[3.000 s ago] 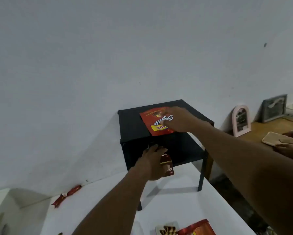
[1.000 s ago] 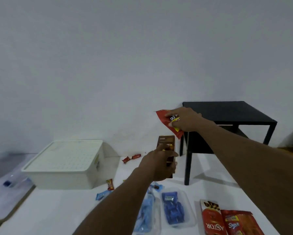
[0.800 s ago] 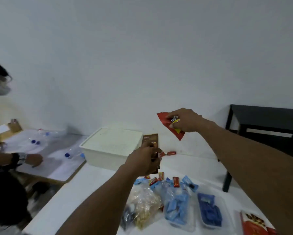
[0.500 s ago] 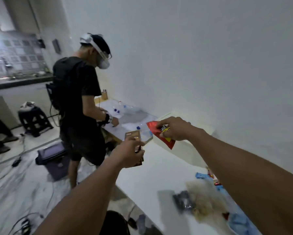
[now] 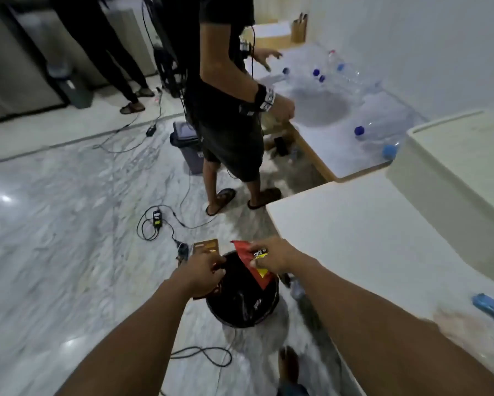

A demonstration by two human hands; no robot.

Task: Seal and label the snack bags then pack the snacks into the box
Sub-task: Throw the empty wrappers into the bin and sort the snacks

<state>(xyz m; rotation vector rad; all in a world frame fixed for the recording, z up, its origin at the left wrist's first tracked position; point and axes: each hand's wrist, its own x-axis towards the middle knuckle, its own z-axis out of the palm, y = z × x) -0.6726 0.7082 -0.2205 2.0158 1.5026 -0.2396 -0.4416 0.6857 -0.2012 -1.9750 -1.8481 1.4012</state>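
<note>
My right hand (image 5: 274, 257) pinches a flat red snack wrapper (image 5: 258, 274) that hangs point-down over a black lined bin (image 5: 241, 301) on the floor. My left hand (image 5: 201, 270) grips a flat brown wrapper (image 5: 207, 246) at the bin's left rim. The white lidded box (image 5: 451, 178) stands on the white table (image 5: 368, 232) at the right. A blue snack packet (image 5: 491, 307) and a clear bag (image 5: 474, 332) lie near the table's near right edge.
A person in black clothes (image 5: 228, 110) stands at a second table (image 5: 320, 115) strewn with several clear bottles. Cables (image 5: 157, 221) and a grey bin (image 5: 187, 147) lie on the marble floor. Another person's legs (image 5: 117, 52) are at the back.
My view swung left and down from the black side table to the floor. Both hands carried the wrappers along and now hold them over the black bin.
</note>
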